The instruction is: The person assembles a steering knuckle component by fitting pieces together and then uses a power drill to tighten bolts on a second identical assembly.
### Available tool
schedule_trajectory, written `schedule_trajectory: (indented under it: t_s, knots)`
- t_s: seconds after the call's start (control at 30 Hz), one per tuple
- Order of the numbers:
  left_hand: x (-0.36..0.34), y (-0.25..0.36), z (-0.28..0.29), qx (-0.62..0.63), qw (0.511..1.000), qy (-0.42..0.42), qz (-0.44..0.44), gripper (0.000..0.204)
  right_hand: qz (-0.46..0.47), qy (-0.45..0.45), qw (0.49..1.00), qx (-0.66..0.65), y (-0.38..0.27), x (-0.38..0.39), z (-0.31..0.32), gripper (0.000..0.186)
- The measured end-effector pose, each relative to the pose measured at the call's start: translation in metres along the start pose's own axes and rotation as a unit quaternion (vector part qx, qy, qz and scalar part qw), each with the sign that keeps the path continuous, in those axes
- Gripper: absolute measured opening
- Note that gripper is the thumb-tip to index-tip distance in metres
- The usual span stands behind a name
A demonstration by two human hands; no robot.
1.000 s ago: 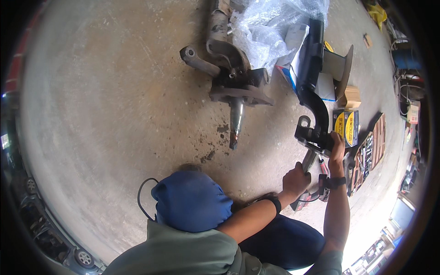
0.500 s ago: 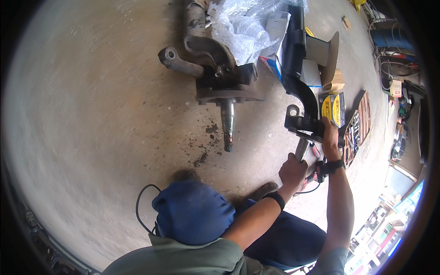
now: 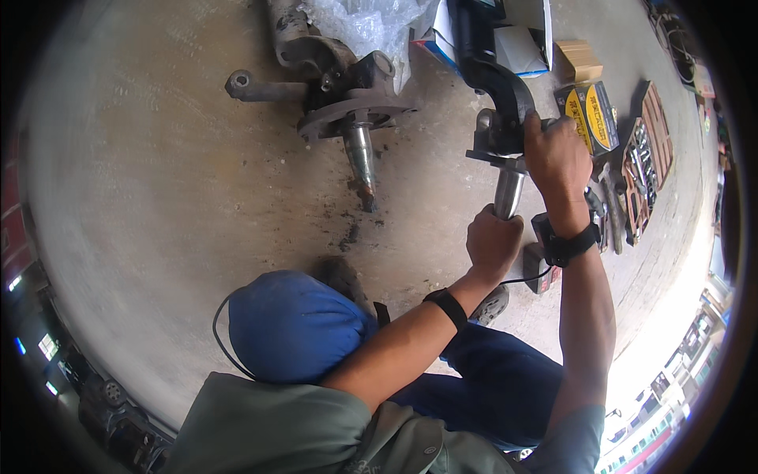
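A black axle beam [image 3: 509, 87] ends in a black steering knuckle [image 3: 497, 138] with a bare silver spindle [image 3: 508, 192] pointing toward me. My left hand [image 3: 494, 241] is closed around the spindle's near end. My right hand [image 3: 559, 158] lies over the knuckle's right side, back of the hand up, fingers closed on a part it hides. To the left, on the floor, is a rusty, greasy axle [image 3: 316, 55] whose worn knuckle [image 3: 345, 107] and tapered spindle [image 3: 361, 158] also face me. Neither hand touches it.
Bubble wrap [image 3: 371, 28] and an open white-and-blue carton [image 3: 521, 51] lie at the back. On the right are a brown box [image 3: 579, 62], yellow-and-black boxes [image 3: 588, 118], and an open socket set [image 3: 643, 162]. A red box [image 3: 542, 268] sits by my right wrist.
The whole view has shifted, with everything higher in the picture. My right hand has moved farther over the knuckle, its back now turned up. My left hand stays on the spindle.
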State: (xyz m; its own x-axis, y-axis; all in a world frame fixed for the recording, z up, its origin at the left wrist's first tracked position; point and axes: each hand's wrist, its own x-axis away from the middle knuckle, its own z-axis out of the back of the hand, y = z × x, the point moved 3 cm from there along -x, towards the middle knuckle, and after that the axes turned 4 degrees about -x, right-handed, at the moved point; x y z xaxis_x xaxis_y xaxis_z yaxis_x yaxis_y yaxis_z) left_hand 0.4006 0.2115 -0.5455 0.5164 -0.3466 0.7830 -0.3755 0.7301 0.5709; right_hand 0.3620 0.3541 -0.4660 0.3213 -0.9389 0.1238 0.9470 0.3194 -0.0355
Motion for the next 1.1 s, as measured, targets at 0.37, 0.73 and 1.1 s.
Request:
schedule_trajectory:
  t_s: [0.37, 0.73, 1.1]
  knots:
    - [-0.018, -0.021, 0.018, 0.204, 0.971, -0.125, 0.01, 0.014, 0.198, 0.031, 0.977, -0.075, -0.029, 0.022, -0.005, 0.045]
    - [-0.023, -0.031, 0.021, 0.229, 0.959, -0.166, 0.018, 0.013, 0.189, -0.286, 0.87, -0.354, 0.025, -0.025, 0.013, 0.064]
    - [-0.022, -0.012, 0.04, 0.148, 0.978, 0.017, -0.147, 0.024, -0.05, -0.019, 0.892, -0.449, 0.204, -0.057, 0.098, 0.039]
